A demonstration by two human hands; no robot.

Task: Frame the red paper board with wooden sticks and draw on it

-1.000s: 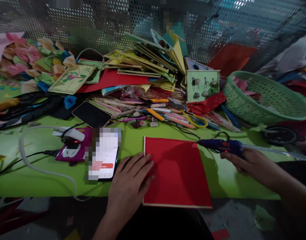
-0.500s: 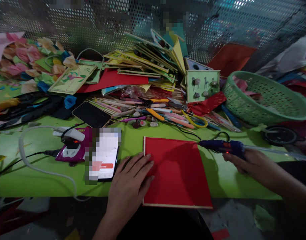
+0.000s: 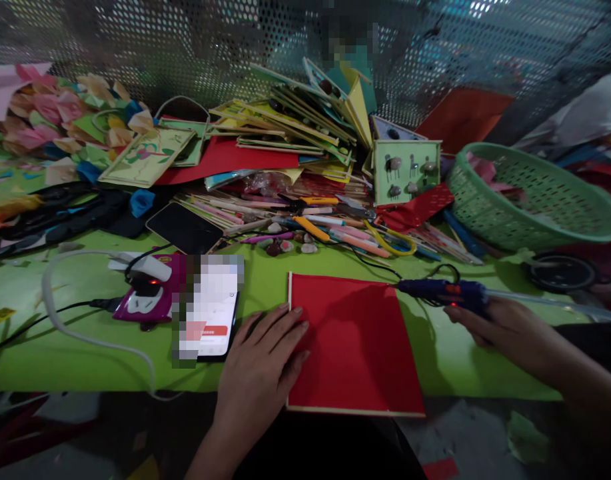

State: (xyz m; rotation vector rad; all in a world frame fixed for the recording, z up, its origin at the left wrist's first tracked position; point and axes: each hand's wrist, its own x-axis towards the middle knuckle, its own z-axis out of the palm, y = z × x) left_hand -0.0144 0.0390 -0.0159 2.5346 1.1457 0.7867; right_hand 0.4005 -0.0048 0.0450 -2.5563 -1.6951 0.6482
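Note:
A square red panel (image 3: 358, 347) lies flat at the front edge of the green table, with pale strips along its left and bottom edges. My left hand (image 3: 268, 360) rests on the panel's left side, fingers stretched out over the strip. In my right hand (image 3: 495, 327) is a dark blue hot glue gun (image 3: 445, 293), its small red light lit and a long clear glue stick coming out of its back. The gun's nozzle is at the panel's top right corner; whether it touches I cannot tell.
A lit phone (image 3: 218, 307) and a purple power strip (image 3: 148, 300) with cables lie on the left. Behind are pens, sticks, pebbles and a pile of decorated panels (image 3: 305, 127). A green basket (image 3: 535, 200) stands at the right, paper flowers (image 3: 60, 120) at the far left.
Almost nothing differs; the whole view has shifted very slightly. Both hands, the glue gun and the red panel keep their positions.

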